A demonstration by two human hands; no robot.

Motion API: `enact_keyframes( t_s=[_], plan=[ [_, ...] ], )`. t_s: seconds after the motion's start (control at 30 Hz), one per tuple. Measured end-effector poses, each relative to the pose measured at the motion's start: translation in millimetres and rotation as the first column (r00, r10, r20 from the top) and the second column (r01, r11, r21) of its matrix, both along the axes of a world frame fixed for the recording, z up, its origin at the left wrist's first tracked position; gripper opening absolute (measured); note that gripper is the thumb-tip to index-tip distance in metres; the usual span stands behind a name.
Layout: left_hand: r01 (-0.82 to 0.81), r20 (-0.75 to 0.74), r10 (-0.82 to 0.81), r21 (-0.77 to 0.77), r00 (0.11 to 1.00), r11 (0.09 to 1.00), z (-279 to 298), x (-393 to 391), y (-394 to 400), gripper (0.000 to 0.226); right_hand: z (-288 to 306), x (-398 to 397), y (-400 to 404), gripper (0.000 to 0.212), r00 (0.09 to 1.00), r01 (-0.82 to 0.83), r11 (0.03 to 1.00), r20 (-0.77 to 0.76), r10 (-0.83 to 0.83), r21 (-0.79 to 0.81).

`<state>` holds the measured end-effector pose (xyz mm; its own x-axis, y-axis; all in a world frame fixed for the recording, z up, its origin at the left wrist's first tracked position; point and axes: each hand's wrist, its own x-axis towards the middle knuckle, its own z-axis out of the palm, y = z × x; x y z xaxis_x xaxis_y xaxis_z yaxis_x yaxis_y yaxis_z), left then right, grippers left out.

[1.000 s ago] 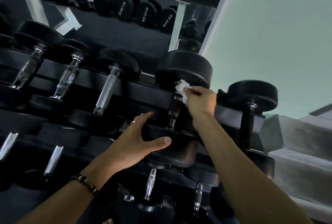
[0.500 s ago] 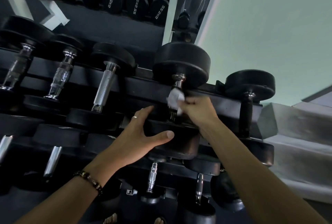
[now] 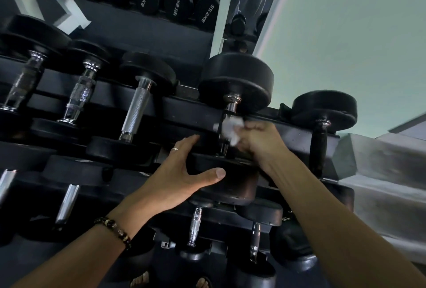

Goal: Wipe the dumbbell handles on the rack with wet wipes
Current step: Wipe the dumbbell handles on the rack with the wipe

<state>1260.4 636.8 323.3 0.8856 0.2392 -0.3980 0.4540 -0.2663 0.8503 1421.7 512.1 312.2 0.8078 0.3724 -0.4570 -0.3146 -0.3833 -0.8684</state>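
Pinching the wet wipe against the dumbbell handle, right-hand fingers curl (blurred).

Crumpled white wet wipe against shiny chrome dumbbell handle. Round matte black rubber dumbbell heads, white numerals printed on smaller ones in upper row. Silver knurled steel handle, fine crosshatch pattern. All-black handle on far-right dumbbell. Black steel rack rail; white upright post. Pale grey-green wall. Thin silver ring. Dark beaded bracelet, gold accents.
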Motion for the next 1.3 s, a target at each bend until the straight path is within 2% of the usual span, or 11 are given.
enact_keyframes(
  t_s=[0.1, 0.2, 0.27, 0.47, 0.6, 0.63, 0.8, 0.97, 1.1, 1.17, 1.3],
  plan=[
    [-0.002, -0.02, 0.002, 0.019, 1.0, 1.0, -1.3, -0.1, -0.9, 0.11, -1.7, 14.8, 25.5, 0.018, 0.935, 0.331, 0.907, -0.222, -0.278, 0.259],
    [0.001, -0.036, 0.0, 0.02, 0.999, 1.0, -2.9, -1.4, 0.0, 0.113, -1.7, 1.5, 9.8, 0.036, 0.966, 0.13, 0.974, -0.245, -0.083, 0.183],
    [0.003, -0.033, -0.002, 0.017, 0.999, 1.0, -2.3, -1.4, 0.2, 0.113, -4.7, -4.7, -6.4, 0.029, 0.972, -0.061, 0.993, -0.219, 0.082, 0.101],
    [0.0, -0.053, 0.002, 0.028, 0.999, 1.0, -2.3, 0.1, 0.6, 0.112, -2.0, 18.7, 27.9, 0.027, 0.957, 0.221, 0.935, -0.244, -0.154, 0.276],
    [-0.011, -0.06, 0.012, 0.013, 0.998, 1.0, 0.0, -1.1, -0.4, 0.114, 0.7, -6.0, -11.1, 0.021, 0.941, -0.268, 0.963, -0.212, 0.263, 0.002],
    [-0.012, -0.057, 0.013, 0.008, 0.998, 1.0, 0.1, -0.8, 0.2, 0.115, 4.4, -2.0, -11.0, 0.021, 0.936, -0.284, 0.959, -0.214, 0.279, 0.009],
    [0.003, -0.065, -0.002, 0.02, 0.998, 1.0, -0.7, 1.3, 1.0, 0.112, 2.3, 28.4, 23.8, 0.025, 0.947, 0.189, 0.941, -0.305, -0.098, 0.282],
    [-0.006, -0.054, 0.007, 0.025, 0.999, 1.0, -0.5, 0.5, 1.3, 0.116, 4.9, -0.2, -9.7, 0.022, 0.917, -0.303, 0.953, -0.269, 0.296, 0.013],
    [-0.004, -0.042, 0.005, 0.018, 0.999, 1.0, -2.5, 1.0, 1.3, 0.114, 0.1, 32.8, 19.2, 0.031, 0.964, 0.079, 0.961, -0.265, -0.006, 0.265],
    [-0.005, -0.057, 0.006, 0.026, 0.998, 1.0, -3.5, 0.5, 1.7, 0.116, -7.8, 30.5, 22.0, 0.035, 0.949, 0.141, 0.95, -0.311, -0.05, 0.278],
    [0.003, -0.059, -0.001, 0.03, 0.998, 1.0, -2.2, -0.1, 1.6, 0.115, -8.5, 4.8, -16.4, 0.027, 0.91, -0.315, 0.948, -0.27, 0.314, 0.043]
  ],
)
